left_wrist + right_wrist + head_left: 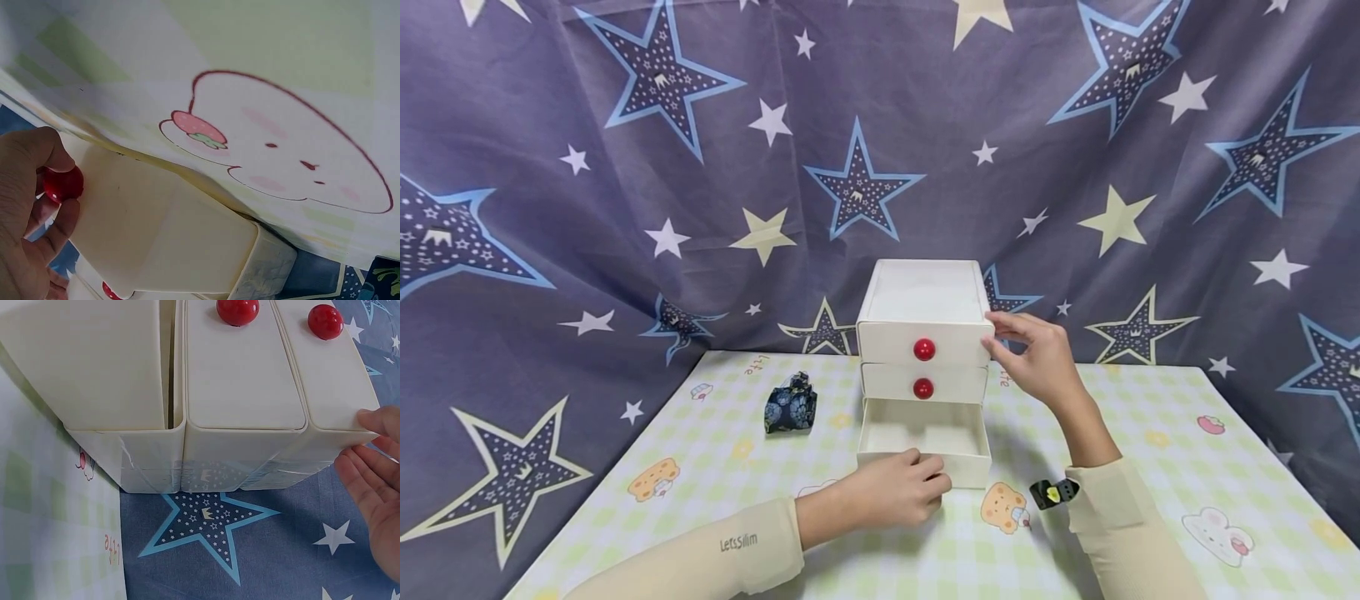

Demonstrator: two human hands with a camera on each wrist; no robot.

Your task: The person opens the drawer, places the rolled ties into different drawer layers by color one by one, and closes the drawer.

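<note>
A white three-drawer cabinet [931, 292] with red knobs stands on the table. Its bottom drawer [970, 467] is pulled partway out, and the part of its inside that shows looks bare. My left hand [898, 489] pinches that drawer's red knob [64, 185] between thumb and fingers, as the left wrist view shows. The upper two drawers are closed. At the cabinet's upper right front corner, my right hand [1033, 358] grips the edge; in the right wrist view its thumb [374, 419] lies on the front and its fingers are at the side.
Left of the cabinet sits a dark blue patterned cloth bundle [791, 405] with a gathered top. A black strap with a yellow piece [1053, 493] shows beside the right sleeve. The checked tablecloth [700, 442] ends at a star-printed curtain [715, 192] behind.
</note>
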